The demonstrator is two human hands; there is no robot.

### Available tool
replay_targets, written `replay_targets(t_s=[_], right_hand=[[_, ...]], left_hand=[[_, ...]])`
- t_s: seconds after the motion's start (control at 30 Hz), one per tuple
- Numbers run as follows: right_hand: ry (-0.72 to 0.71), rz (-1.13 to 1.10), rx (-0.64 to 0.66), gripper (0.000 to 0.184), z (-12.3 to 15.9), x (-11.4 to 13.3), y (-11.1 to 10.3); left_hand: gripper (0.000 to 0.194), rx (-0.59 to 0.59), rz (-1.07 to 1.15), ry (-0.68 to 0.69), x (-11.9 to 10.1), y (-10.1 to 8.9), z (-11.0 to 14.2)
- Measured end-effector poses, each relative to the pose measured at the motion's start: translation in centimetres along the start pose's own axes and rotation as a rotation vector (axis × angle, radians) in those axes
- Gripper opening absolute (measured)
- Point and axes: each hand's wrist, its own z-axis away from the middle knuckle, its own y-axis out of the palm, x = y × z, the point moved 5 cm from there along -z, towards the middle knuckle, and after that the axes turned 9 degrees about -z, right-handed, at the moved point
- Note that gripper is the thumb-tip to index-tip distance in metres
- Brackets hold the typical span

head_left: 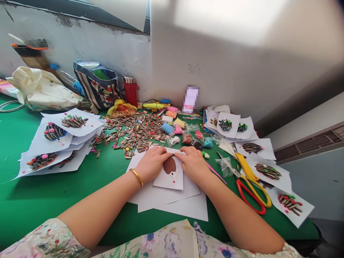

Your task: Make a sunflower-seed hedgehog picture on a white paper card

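On a small white card (168, 182) lies a flattened brown clay shape (170, 166), with a white pointed end, a dark eye and a small red ball at its tip. My left hand (152, 163) rests on the card's left side, fingers closed and pointing inward. From the right, my right hand (194, 165) comes over the card, its fingers also closed. The fingertips of both hands nearly meet at a tiny dark piece at the top of the brown shape; I cannot make out what it is. Larger white sheets (177, 200) lie beneath the card.
Striped sunflower seeds (142, 129) are heaped behind my hands, beside bagged coloured clay (168, 128). Finished cards stack at left (77, 134) and right (271, 172). Scissors (251, 191) and a pink tool (217, 172) lie rightward. Bags and a red flask (130, 93) line the wall.
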Motion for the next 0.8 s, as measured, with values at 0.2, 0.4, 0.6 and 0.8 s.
replay_targets(t_s=[0.2,0.4,0.6,0.8], right_hand=[[0.007,-0.019,0.019,0.05,-0.2,0.0,0.2],[0.006,-0.053,0.017,0.045,0.2,-0.1,-0.1],[0.016,-0.137,-0.005,0.056,-0.2,-0.6,0.2],[0.03,-0.135,-0.027,0.054,0.0,-1.1,-0.2]], left_hand=[[0.036,0.009,-0.008,-0.016,0.1,0.0,-0.1],[0.034,0.01,-0.019,-0.011,0.0,0.0,-0.1],[0.039,0.018,-0.053,-0.022,0.1,0.1,0.0],[0.043,0.012,-0.04,0.005,-0.2,-0.2,-0.1]])
